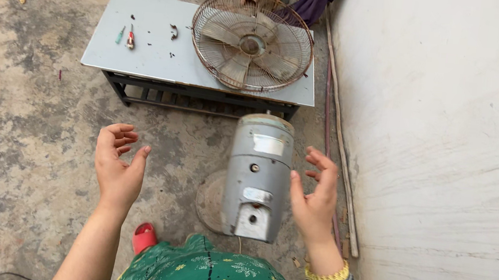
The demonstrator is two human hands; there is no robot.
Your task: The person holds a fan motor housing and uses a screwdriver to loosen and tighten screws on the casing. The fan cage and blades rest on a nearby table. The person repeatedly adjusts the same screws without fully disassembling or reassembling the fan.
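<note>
Flanking a dull grey metal motor housing [257, 175], left hand [117, 168] and right hand [315, 199] hover, fingers spread, empty.

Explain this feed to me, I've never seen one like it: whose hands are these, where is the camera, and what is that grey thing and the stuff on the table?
There is one picture, taken by a camera worn on a person's head and looking down, so the two bare hands are that person's own. The left hand and the right hand are both open and hold nothing. Between them a grey fan motor housing stands upright on a round base on the concrete floor; the right hand is close beside it, whether touching I cannot tell. Beyond, a low grey table carries a fan cage with its blades inside, two small screwdrivers and some small loose parts. A white wall stands on the right.
</note>
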